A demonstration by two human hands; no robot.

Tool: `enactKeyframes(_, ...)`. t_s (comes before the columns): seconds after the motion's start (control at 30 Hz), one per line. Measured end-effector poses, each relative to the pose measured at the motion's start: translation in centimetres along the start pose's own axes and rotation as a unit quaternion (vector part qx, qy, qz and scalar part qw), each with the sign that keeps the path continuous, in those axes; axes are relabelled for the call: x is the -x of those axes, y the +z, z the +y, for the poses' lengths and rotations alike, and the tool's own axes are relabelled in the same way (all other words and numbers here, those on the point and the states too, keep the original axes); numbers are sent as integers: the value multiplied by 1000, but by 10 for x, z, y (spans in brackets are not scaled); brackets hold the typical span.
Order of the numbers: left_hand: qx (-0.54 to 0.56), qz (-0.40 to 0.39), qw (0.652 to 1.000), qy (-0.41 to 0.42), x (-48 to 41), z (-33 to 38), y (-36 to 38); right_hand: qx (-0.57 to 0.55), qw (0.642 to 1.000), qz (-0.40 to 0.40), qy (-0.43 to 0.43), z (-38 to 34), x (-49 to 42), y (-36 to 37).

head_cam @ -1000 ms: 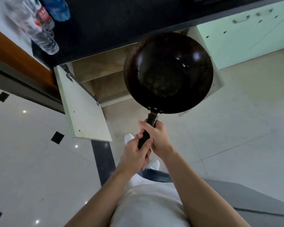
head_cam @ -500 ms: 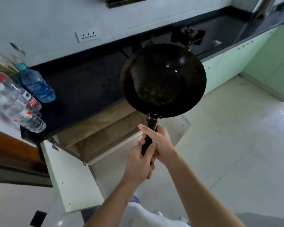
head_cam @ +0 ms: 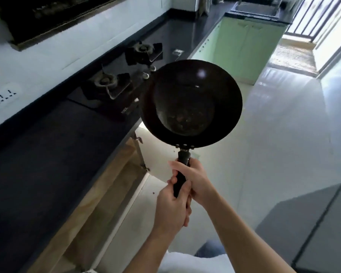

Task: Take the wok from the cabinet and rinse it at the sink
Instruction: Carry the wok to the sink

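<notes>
I hold a black round wok up in front of me, its inside facing me, with dark residue at the bottom. Both hands grip its black handle: my right hand higher up, my left hand just below it. The wok hangs over the edge of the black counter and the open cabinet with its wooden shelves. The sink lies far off at the end of the counter, top right.
A two-burner gas stove is set in the black counter to my left. Light green cabinets stand ahead. The white cabinet door hangs open behind the wok. White tiled floor stretches to the right toward a balcony door.
My view has swung up and right from the cabinet toward the stove and sink end. The wok stays in both hands, carried along to the right.
</notes>
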State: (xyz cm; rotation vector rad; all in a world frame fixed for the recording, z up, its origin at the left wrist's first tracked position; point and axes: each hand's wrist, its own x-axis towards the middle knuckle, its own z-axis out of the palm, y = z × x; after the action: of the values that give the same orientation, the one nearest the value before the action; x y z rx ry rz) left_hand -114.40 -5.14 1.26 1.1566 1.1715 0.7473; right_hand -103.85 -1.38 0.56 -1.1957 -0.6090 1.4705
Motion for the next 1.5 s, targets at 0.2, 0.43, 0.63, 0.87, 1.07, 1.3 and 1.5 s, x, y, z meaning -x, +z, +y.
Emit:
enactKeyframes(0.2,-8,-74,997,-6,-34,1,14,-23,997,64,-23,-7,-14,-26)
enactKeyframes(0.43,-16,-117,993,-28,-82,10,56,-45,993,102,-35,-23,-47,-76)
enactKeyframes(0.63,-31,-132,990,-38,-146,24,130,-33,991,122,-41,-64,-94,-153)
enactKeyframes(0.87,-31,-128,991,-26,-221,55,250,-12,991,128,-34,-141,-146,-266)
enactKeyframes(1.07,-57,-117,991,-5,-264,79,320,-4,992,117,-47,-188,-178,-330)
enactKeyframes(1.3,-62,-125,990,8,-318,104,361,-17,991,118,-57,-226,-221,-370)
enactKeyframes(1.5,-55,-142,988,19,-382,118,394,-11,988,141,-57,-253,-276,-406)
